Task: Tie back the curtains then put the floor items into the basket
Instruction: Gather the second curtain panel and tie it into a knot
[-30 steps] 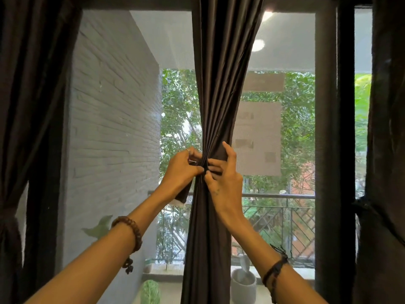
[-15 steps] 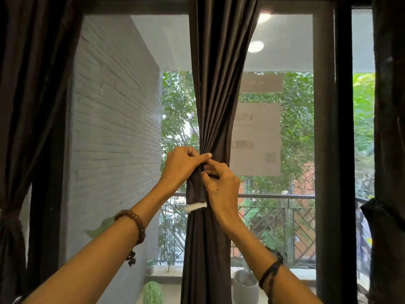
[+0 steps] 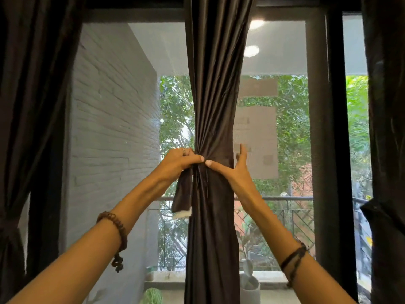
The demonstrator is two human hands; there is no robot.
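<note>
Now the left hand (image 3: 182, 163) grips the tie strap (image 3: 183, 194) at the gathered middle curtain (image 3: 213, 106); the right hand (image 3: 234, 170) presses it with straight fingers. Tying looks unfinished; the basket is not visible.

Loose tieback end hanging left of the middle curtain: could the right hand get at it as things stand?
Probably yes. The right hand lies open on the curtain; the tieback end hangs uncovered below the left hand, across the bundle.
</note>
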